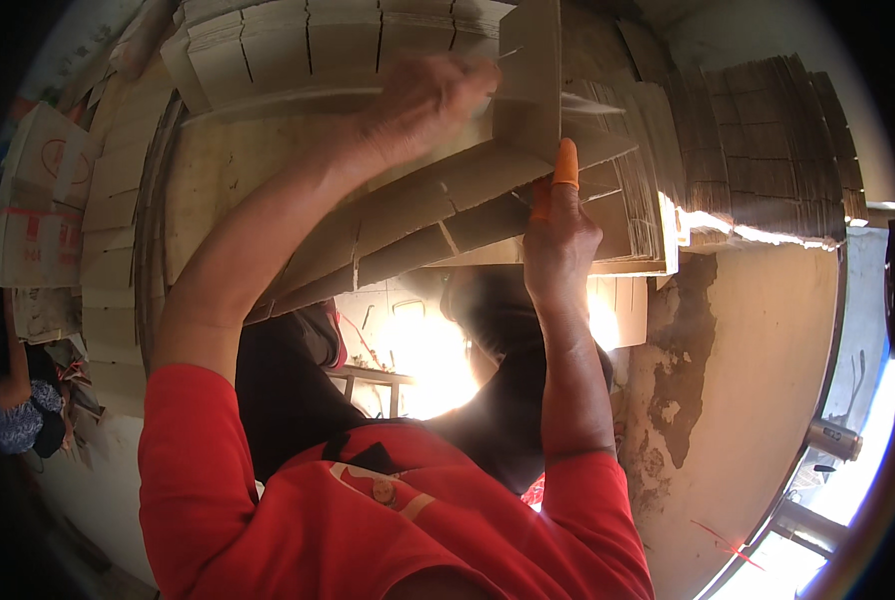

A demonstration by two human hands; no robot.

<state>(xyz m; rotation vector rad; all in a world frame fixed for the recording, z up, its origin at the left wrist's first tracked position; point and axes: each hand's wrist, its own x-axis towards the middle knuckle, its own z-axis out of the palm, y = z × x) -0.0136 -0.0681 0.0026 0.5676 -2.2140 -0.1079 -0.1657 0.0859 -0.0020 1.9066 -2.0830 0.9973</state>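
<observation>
My left hand [430, 95] reaches far forward and grips the edge of a flat, slotted brown cardboard sheet [408, 215] that slants across the middle of the view. My right hand [560, 245] holds the same sheet lower down on its right side. An orange rubber cot [566, 163] covers its raised index finger, which presses against an upright cardboard flap [530, 80]. Both forearms are bare and come out of red sleeves.
Stacks of flat slotted cardboard lie at the top [308, 40], on the right [768, 150] and along the left [108, 200]. Printed white cartons [38, 200] stand at the far left, and another person [13, 405] sits below them. Beneath the sheet is a bright glare patch [428, 360].
</observation>
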